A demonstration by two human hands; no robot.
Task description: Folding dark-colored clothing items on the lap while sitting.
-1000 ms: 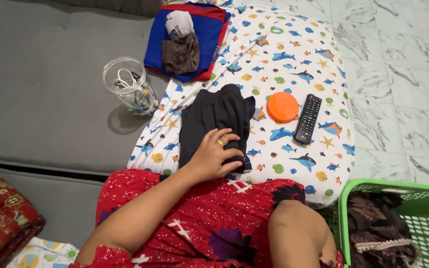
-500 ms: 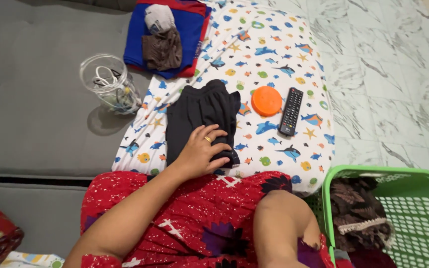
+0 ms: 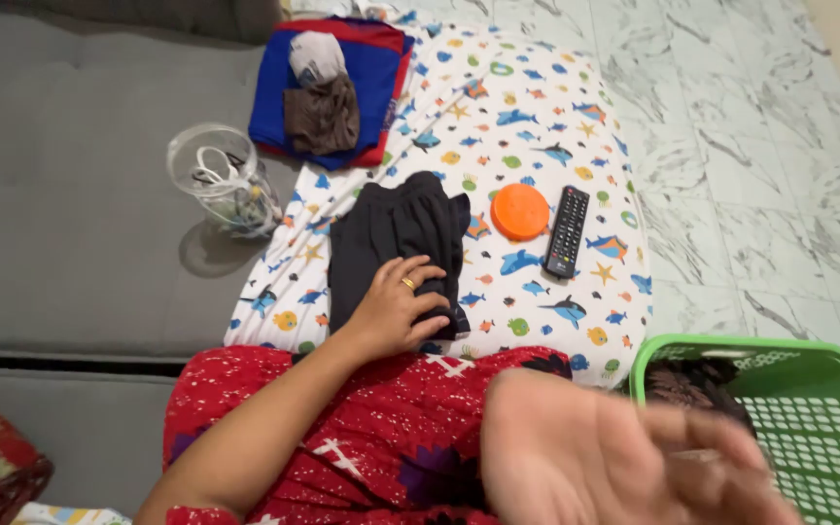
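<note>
The left hand (image 3: 396,306) lies palm down with its fingers (image 3: 427,284) slightly spread and curled over the near right corner of the folded black garment (image 3: 396,238), a gold ring on one finger. The garment runs from under those fingers toward the far side, resting on a white sheet printed with sea creatures (image 3: 546,117). The right hand (image 3: 614,457) is raised close to the camera at the near right, blurred, with fingers open and apart and nothing in them; it partly covers the green laundry basket (image 3: 828,369).

Right of the garment sit a round orange lid (image 3: 520,211) and, just beside it, a black remote control (image 3: 567,231). To the far left of the garment, a clear plastic jar (image 3: 221,180) holding cables stands on the grey mattress (image 3: 60,214). Farther off lies a stack of folded blue and red clothes (image 3: 376,83).
</note>
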